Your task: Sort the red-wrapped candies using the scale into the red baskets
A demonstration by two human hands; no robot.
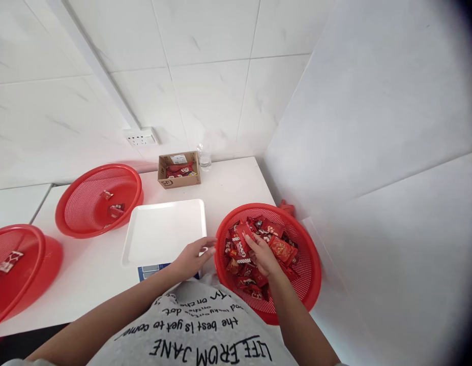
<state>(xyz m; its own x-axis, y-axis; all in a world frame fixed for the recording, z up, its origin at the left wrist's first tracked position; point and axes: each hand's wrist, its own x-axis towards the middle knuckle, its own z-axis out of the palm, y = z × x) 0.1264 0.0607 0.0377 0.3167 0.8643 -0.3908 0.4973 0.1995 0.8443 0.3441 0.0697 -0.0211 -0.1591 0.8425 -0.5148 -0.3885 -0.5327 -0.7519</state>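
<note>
My right hand [263,256] is inside the red plastic basket [311,264] at the right, its thumb and fingers closed on a small red packet [243,234]. Many red wrapped snack packets [283,249] lie heaped beneath it. My left hand [193,258] is just left of that basket, fingertips close to its rim; whether they touch it I cannot tell. Its fingers are apart with nothing in them. Under and beside my left wrist is a scale with a white tray [163,229] and a blue display panel [149,271], partly covered by my forearm.
Two more red baskets stand at the left, one farther back [79,178] and one nearer [37,254], each with a few packets. A cardboard box [180,181] of red packets and a clear plastic cup [204,158] sit by the wall. A wall [373,178] borders the right side.
</note>
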